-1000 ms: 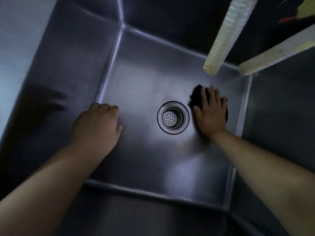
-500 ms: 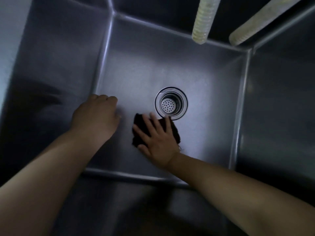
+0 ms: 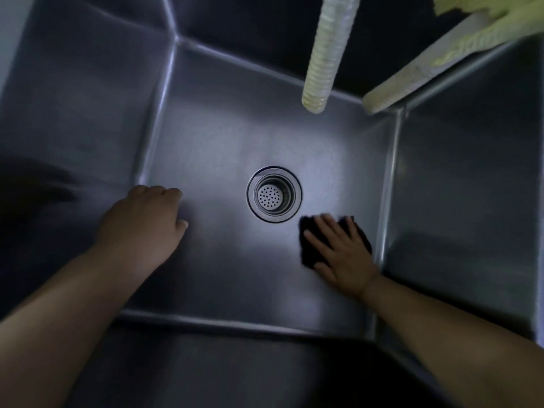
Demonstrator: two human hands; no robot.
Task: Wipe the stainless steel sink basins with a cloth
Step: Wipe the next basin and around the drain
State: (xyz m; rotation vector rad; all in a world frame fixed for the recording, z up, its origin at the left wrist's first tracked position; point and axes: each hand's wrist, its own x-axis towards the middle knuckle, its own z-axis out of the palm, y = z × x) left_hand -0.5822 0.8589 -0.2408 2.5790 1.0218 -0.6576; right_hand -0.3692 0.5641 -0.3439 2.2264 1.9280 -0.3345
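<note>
I look straight down into a deep stainless steel sink basin [image 3: 223,136]. A round drain strainer [image 3: 274,194] sits in the middle of its floor. My right hand [image 3: 341,254] lies flat with straight fingers on a dark cloth [image 3: 307,251], pressing it to the floor right of and below the drain, close to the right wall. My left hand [image 3: 144,225] rests on the basin floor at the lower left with its fingers curled under and nothing in it.
Two pale ribbed hoses hang over the back of the basin, one [image 3: 326,51] near the middle and one [image 3: 418,75] toward the right corner. A yellowish cloth [image 3: 497,22] lies at the top right. Steep steel walls enclose all sides.
My right hand swept the cloth from right of the drain to below-left of it, then back to the lower right near the wall. My left hand stayed in place.
</note>
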